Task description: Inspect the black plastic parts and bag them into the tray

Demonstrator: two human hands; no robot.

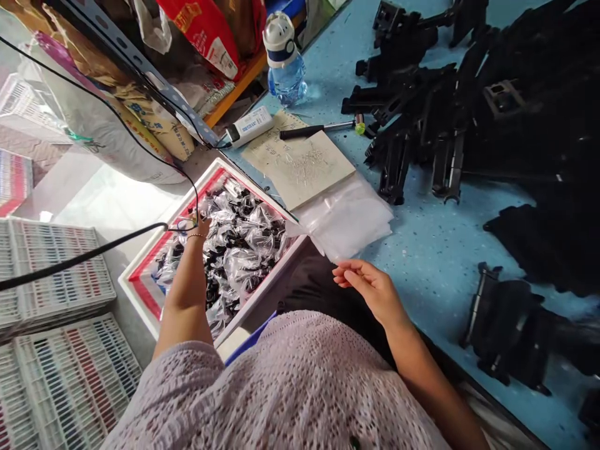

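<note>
My left hand reaches over the white box, above clear bags with black parts. Seen foreshortened and in shadow, its fingers do not show clearly, nor does anything in them. A black cable passes in front of the wrist. At the blue table's edge is my right hand, its fingers loosely stretched and slightly bent, with nothing visible in them. Its fingertips are close to the lower corner of a stack of clear plastic bags. On that stack's upper side lies cardboard with small thin pieces scattered on it.
Black plastic parts cover much of the blue table. A screwdriver, a white box-shaped device and a water bottle stand or lie beyond the cardboard. White crates are at left, and a cable crosses the view.
</note>
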